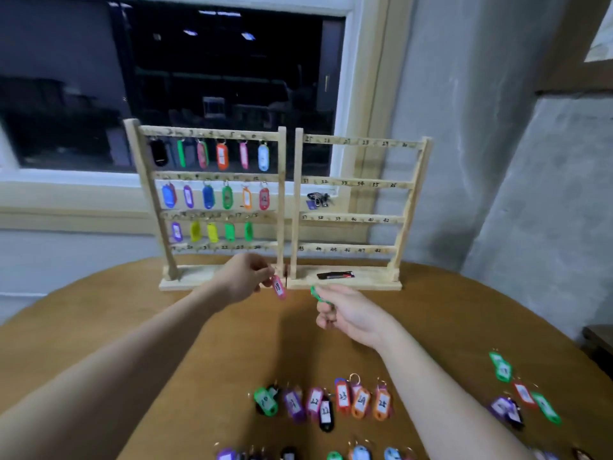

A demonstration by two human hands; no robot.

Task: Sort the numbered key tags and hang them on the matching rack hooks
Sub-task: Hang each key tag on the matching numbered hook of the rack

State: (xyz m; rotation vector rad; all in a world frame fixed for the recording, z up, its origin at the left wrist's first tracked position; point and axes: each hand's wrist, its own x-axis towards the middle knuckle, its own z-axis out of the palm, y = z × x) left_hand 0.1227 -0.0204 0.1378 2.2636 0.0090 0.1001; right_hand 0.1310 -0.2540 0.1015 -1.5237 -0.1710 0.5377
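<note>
- Two wooden racks: left rack (212, 207) and right rack (358, 207), side by side at the far edge of the tabletop (166, 327).
- Seventeen tags hanging on the left rack: six, six, five.
- Left hand (243, 277): fingers pinching a pink tag (278, 287) marked 18, just before the left rack's base.
- Right hand (345, 310): fingers clenched on a green tag (317, 294).
- Loose tags (325, 401) near the front edge; count unclear.

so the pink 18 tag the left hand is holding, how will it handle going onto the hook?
Probably light and rigid: the pink tag 18 looks like a small hard plastic shell. It hangs tilted below the left hand, whose grip seems to be at its top end, so it will likely swing freely. Its smooth surface may be slippery.
</note>
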